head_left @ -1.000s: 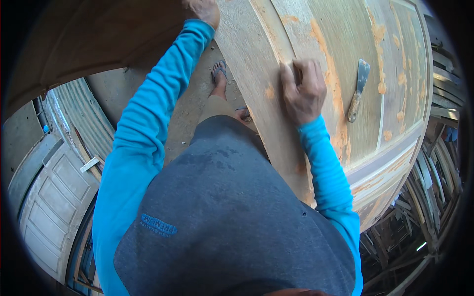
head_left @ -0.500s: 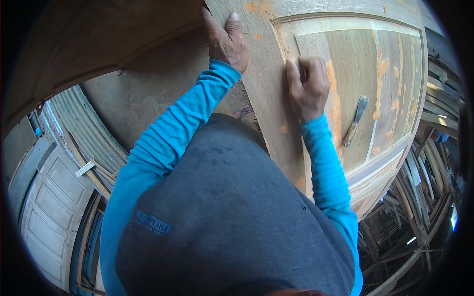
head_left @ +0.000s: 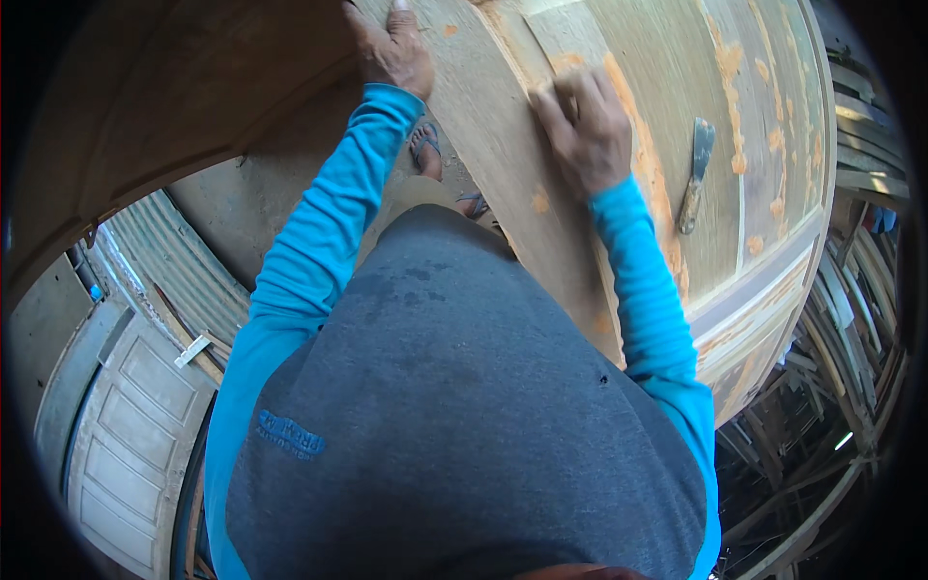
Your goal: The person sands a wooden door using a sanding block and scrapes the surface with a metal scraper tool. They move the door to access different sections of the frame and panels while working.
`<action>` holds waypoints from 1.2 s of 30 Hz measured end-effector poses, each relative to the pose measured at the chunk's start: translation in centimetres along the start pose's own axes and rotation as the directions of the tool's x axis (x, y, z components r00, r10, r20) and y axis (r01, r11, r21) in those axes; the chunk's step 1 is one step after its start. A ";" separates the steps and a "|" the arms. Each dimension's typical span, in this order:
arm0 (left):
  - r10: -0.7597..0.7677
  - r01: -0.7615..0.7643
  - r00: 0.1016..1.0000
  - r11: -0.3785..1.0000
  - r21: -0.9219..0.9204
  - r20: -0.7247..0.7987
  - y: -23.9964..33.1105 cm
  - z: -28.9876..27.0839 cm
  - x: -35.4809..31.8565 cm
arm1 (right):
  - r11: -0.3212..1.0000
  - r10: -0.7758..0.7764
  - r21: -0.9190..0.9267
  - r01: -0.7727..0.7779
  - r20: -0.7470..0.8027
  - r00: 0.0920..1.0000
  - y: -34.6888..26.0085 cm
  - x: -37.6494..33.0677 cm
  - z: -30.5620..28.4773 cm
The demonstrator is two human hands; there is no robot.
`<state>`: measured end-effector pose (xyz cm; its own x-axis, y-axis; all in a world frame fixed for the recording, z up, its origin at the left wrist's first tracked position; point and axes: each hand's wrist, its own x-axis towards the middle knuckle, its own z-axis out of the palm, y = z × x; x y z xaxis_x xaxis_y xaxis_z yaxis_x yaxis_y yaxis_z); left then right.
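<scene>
A large panelled wooden door [head_left: 474,106] lies in front of me, streaked with orange filler. At its left edge, my left hand [head_left: 398,56] is closed round the border, its thumb over the face and other fingers partly hidden. My right hand [head_left: 588,130] is curled with fingertips pressed together on the moulding beside the raised panel. Anything pinched in those fingers is too small or hidden to make out. To the right of that hand a putty knife [head_left: 697,174] with a worn handle rests on the panel, touched by neither hand.
Another dark wooden panel [head_left: 193,87] rises at the upper left. A pale panelled door [head_left: 135,435] and corrugated sheeting [head_left: 184,261] stand at the left. Stacked timber strips [head_left: 841,319] fill the right side. My sandalled foot [head_left: 425,150] shows on the floor below.
My view has shifted, so the door and putty knife sit higher in it. The right hand has moved nearer me along the moulding; the left keeps its place on the edge.
</scene>
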<state>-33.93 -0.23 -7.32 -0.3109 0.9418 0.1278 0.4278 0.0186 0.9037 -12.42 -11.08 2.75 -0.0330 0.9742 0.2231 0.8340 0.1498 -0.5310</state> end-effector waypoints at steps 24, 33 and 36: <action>-0.101 0.106 0.994 0.899 0.426 -0.032 -2.6 -0.9 6.7 | 0.975 0.148 -0.154 -0.159 -0.078 0.986 2.8 -34.7 -13.5; -0.119 0.115 0.993 0.874 0.472 -0.021 -3.8 -1.2 9.1 | 0.991 0.036 -0.120 -0.057 -0.172 0.984 2.8 -28.1 -8.9; -0.132 0.130 0.991 0.882 0.452 -0.028 -2.7 -1.2 7.8 | 0.982 0.069 -0.166 -0.089 -0.123 0.990 3.4 -34.1 -12.8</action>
<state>-38.52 6.65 -8.26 -0.3886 0.9212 0.0193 0.7209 0.2909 0.6290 -1.41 -45.94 3.83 0.0921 0.9542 0.2846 0.9135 0.0328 -0.4055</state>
